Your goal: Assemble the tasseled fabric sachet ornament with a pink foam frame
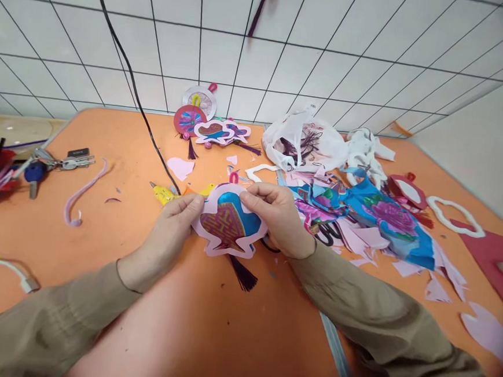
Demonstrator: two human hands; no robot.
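Observation:
Between my two hands is a flat paper ornament with a scalloped pink border and a shiny blue, brown and gold fabric centre. A pink loop stands at its top, and a dark tassel hangs from its bottom. My left hand pinches the ornament's left edge. With thumb and bent fingers, my right hand grips its upper right edge. Just behind the ornament lies a yellow glue gun, partly hidden, with a black cord running up from it.
Finished ornaments lean by the tiled wall. A white plastic bag, blue flowered fabric and pink paper scraps crowd the right. Keys, a pink pipe cleaner and a white cable lie on the left.

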